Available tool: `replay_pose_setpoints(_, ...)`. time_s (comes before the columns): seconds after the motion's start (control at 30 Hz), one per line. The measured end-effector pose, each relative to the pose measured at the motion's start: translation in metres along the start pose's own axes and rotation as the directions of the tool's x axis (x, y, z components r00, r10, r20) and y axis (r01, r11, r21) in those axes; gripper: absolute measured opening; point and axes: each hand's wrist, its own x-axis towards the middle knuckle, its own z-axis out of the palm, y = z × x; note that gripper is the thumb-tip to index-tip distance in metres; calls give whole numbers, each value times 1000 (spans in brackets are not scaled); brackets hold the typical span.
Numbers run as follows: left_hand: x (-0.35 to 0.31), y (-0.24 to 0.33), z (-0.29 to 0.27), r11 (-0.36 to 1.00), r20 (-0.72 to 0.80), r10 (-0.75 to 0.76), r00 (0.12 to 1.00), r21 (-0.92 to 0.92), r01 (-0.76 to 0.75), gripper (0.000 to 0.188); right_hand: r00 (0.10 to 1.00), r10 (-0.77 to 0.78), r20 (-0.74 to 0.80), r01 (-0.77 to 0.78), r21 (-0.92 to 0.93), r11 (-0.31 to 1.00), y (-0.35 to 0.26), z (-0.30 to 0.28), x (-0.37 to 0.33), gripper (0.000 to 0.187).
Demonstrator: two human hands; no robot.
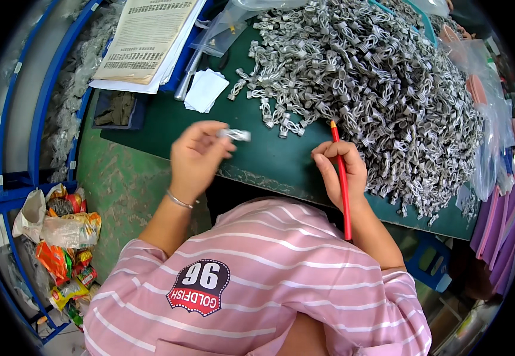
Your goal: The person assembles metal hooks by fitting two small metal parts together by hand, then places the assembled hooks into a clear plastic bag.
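My left hand (195,157) pinches a small silver-grey metal fitting (237,135) with braided-looking loops, above the front part of the dark green table (263,163). The fitting is slightly blurred. In my right hand (357,177) is a red pencil-like stick (345,204) with a yellowish tip; it points up toward the pile, its lower end reaching my forearm. A large heap of similar grey metal fittings (352,77) covers the right and far part of the table. Several of them lie loose along the heap's left edge, between my hands and farther back.
White cards (206,91) lie near a stack of printed papers (147,41) at the far left. A dark blue box (118,110) sits below the papers. Blue shelving (39,118) stands left, with colourful packets (67,237) beside it. Clear plastic (487,130) edges the heap at right.
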Motion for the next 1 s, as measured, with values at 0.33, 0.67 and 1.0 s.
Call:
replay_pose_setpoints(0.33,5,-22,-46,630,-237,371,898,774,-56,31,921,-248,301,386,-621,682,10,16,39,17)
replay_pose_setpoints(0.67,3,-15,49,944,171,84,982,301,-133,40,958,-172,229,250,-375,893,13,11,31,20)
replay_pose_setpoints(1.0,-4,-13,52,961,379,-118,918,-191,203,23,887,352,300,-457,451,767,-13,4,13,14)
